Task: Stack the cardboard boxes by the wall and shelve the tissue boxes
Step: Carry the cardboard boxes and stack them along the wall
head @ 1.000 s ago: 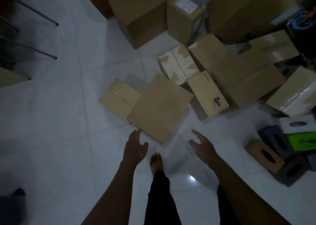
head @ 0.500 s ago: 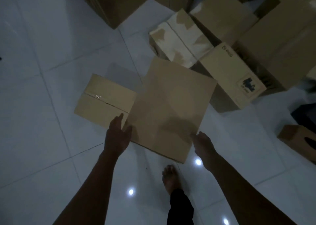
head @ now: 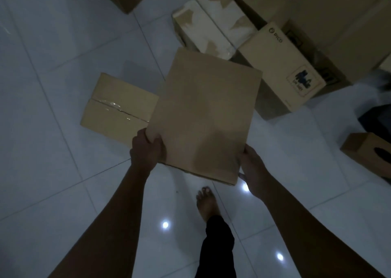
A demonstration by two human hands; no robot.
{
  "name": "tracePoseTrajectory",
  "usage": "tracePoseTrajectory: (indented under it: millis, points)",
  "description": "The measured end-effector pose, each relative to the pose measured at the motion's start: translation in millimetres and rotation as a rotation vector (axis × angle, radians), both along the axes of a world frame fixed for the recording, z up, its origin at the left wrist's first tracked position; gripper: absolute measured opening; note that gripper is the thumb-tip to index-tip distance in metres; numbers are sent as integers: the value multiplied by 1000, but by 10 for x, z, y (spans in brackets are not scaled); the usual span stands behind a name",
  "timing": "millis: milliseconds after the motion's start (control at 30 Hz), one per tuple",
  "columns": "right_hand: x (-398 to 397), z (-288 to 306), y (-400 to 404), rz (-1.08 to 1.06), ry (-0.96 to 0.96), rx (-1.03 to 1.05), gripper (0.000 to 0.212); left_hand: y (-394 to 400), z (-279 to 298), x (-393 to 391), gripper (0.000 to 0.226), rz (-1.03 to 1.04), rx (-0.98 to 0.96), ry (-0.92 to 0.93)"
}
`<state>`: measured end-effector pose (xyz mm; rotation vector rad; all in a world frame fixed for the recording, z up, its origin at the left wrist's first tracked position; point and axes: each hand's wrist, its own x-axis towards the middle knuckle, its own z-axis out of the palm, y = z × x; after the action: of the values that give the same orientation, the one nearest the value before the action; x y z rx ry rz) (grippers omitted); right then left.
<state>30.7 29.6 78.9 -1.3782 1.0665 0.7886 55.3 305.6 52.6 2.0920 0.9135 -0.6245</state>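
My left hand (head: 147, 148) is closed on the near left corner of the plain cardboard box (head: 206, 117), thumb on top. My right hand (head: 252, 169) lies flat and open against its near right side, only pressing. I think the box can slip or turn on that side when I lift, because nothing hooks under it. It partly covers the taped flat box (head: 114, 106) on the floor (head: 53, 172). The printed carton (head: 283, 66) stands just beside it, and my bare foot (head: 206, 203) is below. A brown tissue box (head: 368, 153) waits at the right.
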Motion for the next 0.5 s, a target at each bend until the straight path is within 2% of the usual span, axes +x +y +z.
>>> tracePoseTrajectory:
  millis: [67,200,333,433,500]
  points:
    - [-116,217,-152,6,-56,20,49,-111,298,-60,79,-22,18,-55]
    - [-454,893,-513,-66,-138,53,48,-393,994,-250,92,-174,67,-55]
    - [-990,1574,-983,-174,-221,76,41,-885,1847,-526,75,-229,68,-111]
    - [-1413,2105,-1431,-250,-290,55,39,-1315,2419,-815,74,-198,-13,-185]
    - [-1697,2457,-1762,-269,-343,46,41,-1666,2764,-1024,52,-153,-106,-234]
